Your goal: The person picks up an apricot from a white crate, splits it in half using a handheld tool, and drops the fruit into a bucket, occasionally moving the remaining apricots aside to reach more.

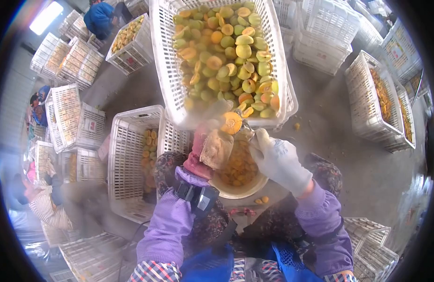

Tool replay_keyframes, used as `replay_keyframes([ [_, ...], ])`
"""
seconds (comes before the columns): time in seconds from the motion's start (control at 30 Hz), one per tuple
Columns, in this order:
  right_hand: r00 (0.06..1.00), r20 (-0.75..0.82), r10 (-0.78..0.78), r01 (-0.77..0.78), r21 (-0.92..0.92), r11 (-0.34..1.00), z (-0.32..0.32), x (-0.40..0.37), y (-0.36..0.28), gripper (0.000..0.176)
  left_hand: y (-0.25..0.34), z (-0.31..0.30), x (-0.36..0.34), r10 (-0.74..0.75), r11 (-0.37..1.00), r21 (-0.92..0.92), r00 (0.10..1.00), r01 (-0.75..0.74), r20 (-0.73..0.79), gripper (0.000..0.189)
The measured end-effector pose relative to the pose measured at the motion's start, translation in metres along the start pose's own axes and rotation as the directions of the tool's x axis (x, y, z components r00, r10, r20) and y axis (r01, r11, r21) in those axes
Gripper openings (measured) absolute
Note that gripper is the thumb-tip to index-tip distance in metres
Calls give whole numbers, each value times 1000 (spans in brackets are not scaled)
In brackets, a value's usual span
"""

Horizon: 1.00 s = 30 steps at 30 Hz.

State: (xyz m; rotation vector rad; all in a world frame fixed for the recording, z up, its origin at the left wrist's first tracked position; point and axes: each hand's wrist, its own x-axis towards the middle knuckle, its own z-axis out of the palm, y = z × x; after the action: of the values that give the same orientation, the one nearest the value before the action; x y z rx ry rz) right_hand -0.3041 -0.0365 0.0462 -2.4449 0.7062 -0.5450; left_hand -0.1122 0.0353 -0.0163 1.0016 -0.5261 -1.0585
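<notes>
Gripping apricot half [231,122], cut face upward

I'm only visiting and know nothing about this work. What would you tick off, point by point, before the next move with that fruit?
1. Grip on the fruit: the left hand holds the fruit half, cut face towards the camera. Ok.
2. Right hand: it is close beside the fruit half, but blur hides whether it holds a tool. Cannot tell.
3. Bowl: it sits right below both hands. Ok.
4. Space in the white crate ahead: it is heaped with halved fruit, and the depth left is unclear. Cannot tell.
5. Floor: a stray fruit piece lies beside the crate. Not ok.
</notes>
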Motion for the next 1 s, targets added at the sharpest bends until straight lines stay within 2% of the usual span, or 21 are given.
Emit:
replay_keyframes([
  [0.03, 999, -31, -24, 23, -26, 999, 6, 1, 2, 29, -3, 0, -1, 58, 970, 234, 997, -67, 45, 35],
  [0.07, 997, -61, -48, 45, -51, 998, 16, 1, 5, 28, -6, 0, -2, 116, 882, 449, 989, -144, 90, 35],
  [0.1, 993, -91, -75, 68, -77, 995, 21, 1, 6, 28, -9, 0, -2, 121, 820, 544, 983, -176, 135, 35],
  [0.17, 1000, 25, -16, 19, -114, 993, 23, -1, 3, 31, -11, -3, -9, 217, 565, 766, 951, -307, 221, 37],
  [0.2, 996, 83, 12, -1, -134, 991, 24, -1, 0, 32, 1, 8, -24, 298, 348, 859, 913, -375, 278, 37],
  [0.27, 994, 103, 32, -17, -137, 990, 28, 0, -2, 34, 5, 6, -28, 407, -26, 888, 807, -458, 428, 39],
  [0.3, 993, 113, 42, -26, -138, 990, 30, 0, -2, 35, 4, 6, -28, 436, -111, 877, 770, -468, 466, 39],
  [0.33, 993, 114, 37, -22, -135, 991, 31, 1, -2, 35, 3, 7, -27, 451, -129, 871, 754, -475, 478, 38],
  [0.4, 993, 116, 31, -16, -128, 992, 34, 0, -2, 36, 2, 7, -23, 463, -32, 872, 766, -488, 446, 38],
  [0.5, 998, 67, 2, 5, -114, 993, 38, 2, 0, 39, 2, 9, -17, 451, 213, 850, 821, -481, 351, 38],
  [0.6, 988, 137, 66, -42, -175, 984, 41, 2, -2, 44, -1, 11, -13, 429, 386, 808, 862, -445, 270, 39],
  [0.7, 979, 183, 93, -86, -47, 995, 51, -2, -1, 45, -1, 10, -12, 374, 515, 768, 906, -382, 200, 41],
  [0.8, 989, 133, 58, -85, 201, 976, 45, -2, -7, 40, 8, 12, -23, 254, 576, 773, 957, -266, 140, 43],
  [0.87, 921, 372, 117, -281, 425, 861, 32, 5, -9, 34, 13, 8, -28, 157, 516, 834, 978, -198, 135, 45],
  [0.9, 864, 490, 116, -391, 506, 769, 22, 11, -12, 31, 11, 1, -29, 138, 435, 874, 976, -215, 171, 46],
  [0.93, 658, 734, 167, -674, 476, 565, 4, 18, -18, 25, 0, -13, -26, 196, 317, 881, 933, -351, 301, 45],
  [0.97, 620, 776, 118, -704, 484, 520, 2, 18, -16, 24, -10, -25, -24, 235, 187, 858, 870, -479, 434, 44],
  [1.0, 583, 810, 65, -731, 488, 477, -1, 18, -14, 23, 3, -3, -16, 202, 628, 667, 912, -400, 356, 43],
])
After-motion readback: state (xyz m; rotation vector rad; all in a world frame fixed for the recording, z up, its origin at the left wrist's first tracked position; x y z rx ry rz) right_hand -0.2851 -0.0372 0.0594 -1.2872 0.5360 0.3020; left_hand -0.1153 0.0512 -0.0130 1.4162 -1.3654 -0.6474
